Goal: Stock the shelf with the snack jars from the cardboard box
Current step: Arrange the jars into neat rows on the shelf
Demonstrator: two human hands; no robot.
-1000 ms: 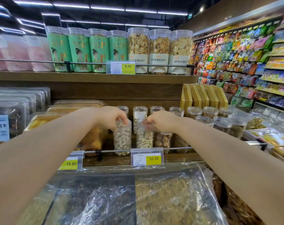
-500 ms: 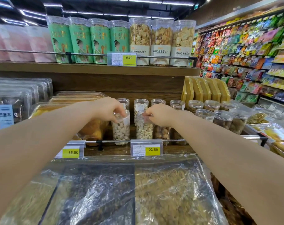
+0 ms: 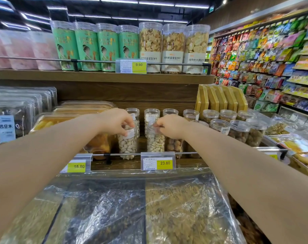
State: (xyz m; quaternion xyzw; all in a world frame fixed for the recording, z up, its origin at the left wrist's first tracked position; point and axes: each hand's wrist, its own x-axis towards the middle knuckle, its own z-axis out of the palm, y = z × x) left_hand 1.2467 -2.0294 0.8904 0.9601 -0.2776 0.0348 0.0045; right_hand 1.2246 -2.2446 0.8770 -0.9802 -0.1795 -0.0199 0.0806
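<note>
Two clear jars of pale nuts stand at the front of the wooden middle shelf (image 3: 125, 163), behind its metal rail. My left hand (image 3: 117, 121) grips the top of the left nut jar (image 3: 127, 144). My right hand (image 3: 172, 125) grips the top of the right nut jar (image 3: 156, 141). More clear snack jars stand behind them and to the right (image 3: 237, 128). The cardboard box is out of view.
Yellow price tags 15.80 (image 3: 79, 166) and 23.80 (image 3: 165, 162) hang on the rail. Flat clear trays (image 3: 67, 117) fill the shelf's left. Tall green and biscuit jars (image 3: 149, 43) line the upper shelf. Plastic-covered bulk bins (image 3: 132, 208) lie below my arms.
The view has shifted a little; both hands stay on the tops of the two front jars, which have settled onto the shelf behind the rail.
</note>
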